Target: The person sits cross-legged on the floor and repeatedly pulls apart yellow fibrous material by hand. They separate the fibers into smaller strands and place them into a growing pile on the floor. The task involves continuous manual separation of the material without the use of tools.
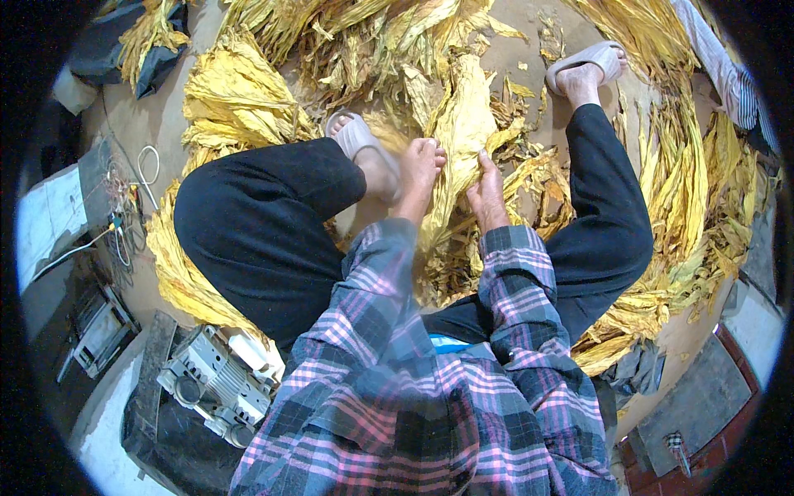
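Between my two hands is a large yellow dried leaf (pixel 464 118), which looks like cured tobacco. My right hand (pixel 487 189) pinches its right edge, with the thumb lying on top. On the leaf's left side is my left hand (pixel 422 170), fingers curled at the edge; whether it grips the leaf is unclear. Brown and yellow leaf scraps (pixel 456 273) lie below, between my legs. A fanned bundle of yellow leaves (pixel 239 93) rests beyond my left knee, and a bigger heap of leaves (pixel 372 37) spreads ahead of my hands.
More long leaves (pixel 676 167) lie along the right side. My sandalled feet (pixel 586 68) flank the work area. At left are tangled wires (pixel 121 204) and a metal-framed object (pixel 102 335); a grey machine part (pixel 217 378) sits behind my left knee. Black plastic sheeting (pixel 636 369) lies at lower right.
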`<state>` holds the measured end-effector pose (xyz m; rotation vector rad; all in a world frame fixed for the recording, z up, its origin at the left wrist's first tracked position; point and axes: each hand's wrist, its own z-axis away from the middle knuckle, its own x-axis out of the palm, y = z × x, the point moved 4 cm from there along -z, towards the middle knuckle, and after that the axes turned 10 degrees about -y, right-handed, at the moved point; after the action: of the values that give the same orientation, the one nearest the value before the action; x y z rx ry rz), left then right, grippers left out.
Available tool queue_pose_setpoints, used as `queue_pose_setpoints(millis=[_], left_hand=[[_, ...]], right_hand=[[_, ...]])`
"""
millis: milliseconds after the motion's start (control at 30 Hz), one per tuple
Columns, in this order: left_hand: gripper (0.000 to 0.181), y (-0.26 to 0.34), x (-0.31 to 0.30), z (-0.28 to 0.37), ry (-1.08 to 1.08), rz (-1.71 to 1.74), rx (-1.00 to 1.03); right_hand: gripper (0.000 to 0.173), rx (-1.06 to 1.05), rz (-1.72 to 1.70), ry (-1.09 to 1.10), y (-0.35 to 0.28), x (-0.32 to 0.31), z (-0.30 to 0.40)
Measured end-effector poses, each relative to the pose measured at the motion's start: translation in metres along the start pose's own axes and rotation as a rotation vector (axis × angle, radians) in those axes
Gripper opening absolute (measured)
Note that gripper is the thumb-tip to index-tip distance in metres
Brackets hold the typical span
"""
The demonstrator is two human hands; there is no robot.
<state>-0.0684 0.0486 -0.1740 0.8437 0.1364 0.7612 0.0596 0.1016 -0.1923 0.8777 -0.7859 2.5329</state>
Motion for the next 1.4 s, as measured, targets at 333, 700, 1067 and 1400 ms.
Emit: queue_pose_setpoints(millis=[333, 700, 1067, 1400], left_hand=[[0.031, 0.010, 0.001, 0.013, -0.038, -0.087, -0.004], [0.083, 0.002, 0.031, 0.060, -0.623, -0.555, -0.211], [0.052, 0.026, 0.027, 0.071, -0.308, -0.920, 0.460], [0.043, 0.019, 0.035, 0.084, -0.388, -0.146, -0.227]], right_hand=[[0.051, -0.055, -0.273, 0.061, -0.026, 0.000, -0.007], [0.048, -0.151, -0.387, 0.053, -0.053, 0.007, -0.002], [0.047, -0.185, -0.453, 0.039, -0.037, -0.032, -0.024], [0.042, -0.300, -0.167, 0.036, -0.059, 0.001, -0.009]])
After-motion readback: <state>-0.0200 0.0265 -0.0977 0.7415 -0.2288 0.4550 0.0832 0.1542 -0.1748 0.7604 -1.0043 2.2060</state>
